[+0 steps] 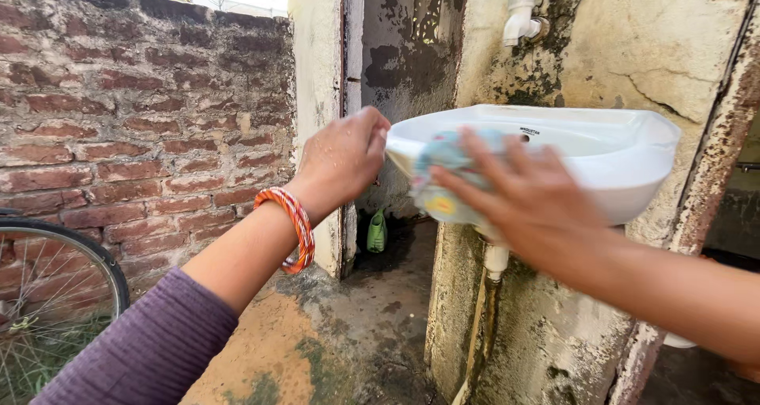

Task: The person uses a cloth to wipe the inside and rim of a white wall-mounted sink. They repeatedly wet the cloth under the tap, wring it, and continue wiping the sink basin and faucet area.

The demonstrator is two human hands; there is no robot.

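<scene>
The left hand [342, 158] grips the edge of a white sink [609, 155] on a dirty wall [633, 41]. The right hand [529, 199] presses a blue cloth [439, 175] flat on the sink's front. A white tap [520, 9] is above. A bike wheel [71, 270] stands by a brick wall [142, 112].

- Basin [625, 148]: white ceramic, wall-mounted, rounded front, level. It projects from a stained plaster wall. A white drain pipe [496, 260] runs down from its underside.
- Cloth [440, 185]: light blue with yellow and pink printed patches, crumpled. It is pressed flat against the outer left front of the basin, below the rim.
- Left hand [342, 158]: grips the left rim of the basin.
- Right hand [529, 195]: fingers spread, pressing the cloth against the basin.
</scene>
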